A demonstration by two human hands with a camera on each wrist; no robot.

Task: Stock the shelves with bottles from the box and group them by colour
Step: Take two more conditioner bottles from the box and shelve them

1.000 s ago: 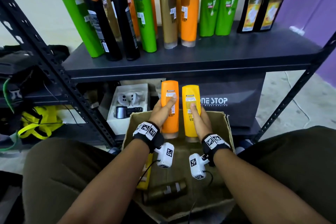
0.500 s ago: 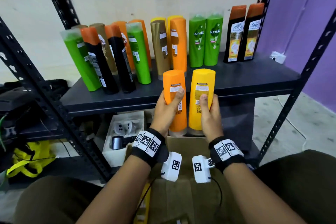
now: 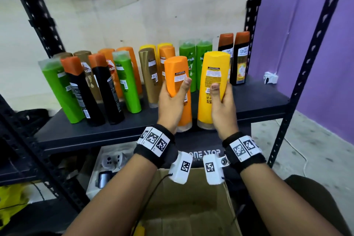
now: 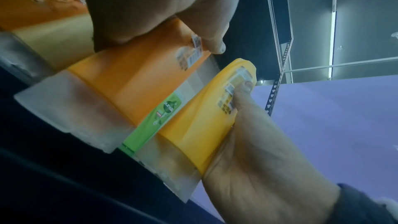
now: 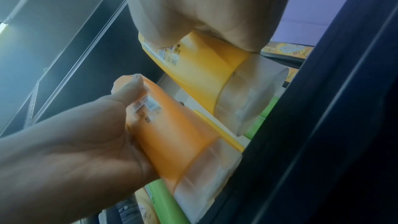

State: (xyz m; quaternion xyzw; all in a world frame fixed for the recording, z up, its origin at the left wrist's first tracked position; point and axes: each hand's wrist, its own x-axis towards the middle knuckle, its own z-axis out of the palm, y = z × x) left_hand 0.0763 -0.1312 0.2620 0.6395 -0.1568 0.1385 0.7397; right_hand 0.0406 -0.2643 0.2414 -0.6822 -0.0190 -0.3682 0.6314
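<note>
My left hand (image 3: 173, 101) grips an orange bottle (image 3: 177, 74), thumb on its back label. My right hand (image 3: 223, 105) grips a yellow bottle (image 3: 213, 74) the same way. Both bottles stand cap-down, side by side, over the front edge of the dark shelf (image 3: 258, 105); I cannot tell if the caps touch it. The left wrist view shows the orange bottle (image 4: 140, 77) under my left hand (image 4: 150, 6), with the yellow bottle (image 4: 193, 122) beside it. The right wrist view shows the yellow bottle (image 5: 204, 74) in my right hand (image 5: 204, 6).
Behind them the shelf holds green (image 3: 61, 90), black (image 3: 107, 90), brown (image 3: 151, 74), orange (image 3: 130, 67) and yellow (image 3: 147, 47) bottles, plus two black ones (image 3: 239, 59) far right. The cardboard box (image 3: 191, 207) lies below my wrists. Black uprights (image 3: 306, 74) frame the shelf.
Both hands have lifted the orange and yellow bottles out of the box and up to the front of the shelf. My view has tilted upward.
</note>
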